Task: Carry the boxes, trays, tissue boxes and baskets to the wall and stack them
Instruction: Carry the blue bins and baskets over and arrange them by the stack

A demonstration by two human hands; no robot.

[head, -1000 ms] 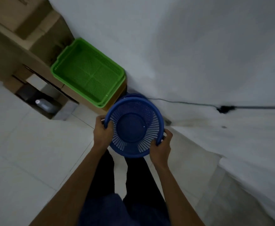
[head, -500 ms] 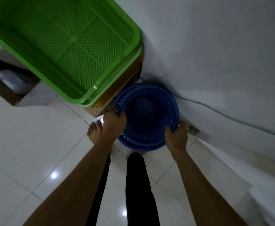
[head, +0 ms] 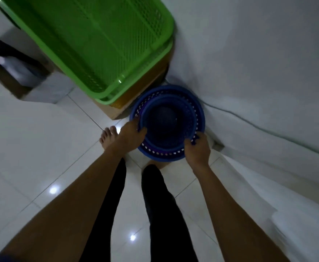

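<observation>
A white wall (head: 259, 53) fills the right and upper part of the view, meeting a glossy white tiled floor (head: 31, 157) that spreads across the left and bottom. Against the wall, two nested green perforated plastic trays (head: 101, 44) sit on top of a brown cardboard box (head: 117, 110), of which only the lower edge and corner show. Farther left stands an open cardboard box (head: 9, 76) with a pale plastic bottle (head: 13, 67) lying inside, blurred. A thin grey cable (head: 249, 121) runs along the foot of the wall. In the corner between the cardboard box and the wall, on the floor, rests a round blue slotted plastic basket (head: 200, 114); a second, inner blue basket (head: 166, 121) sits nested inside it. The left hand (head: 130, 137) is closed on the near-left rim of the inner basket, thumb inside. The right hand (head: 198, 148) grips the near-right rim, fingers curled over the edge. Black trouser legs (head: 160, 205) and a bare foot (head: 107, 137) just left of the baskets show below.
</observation>
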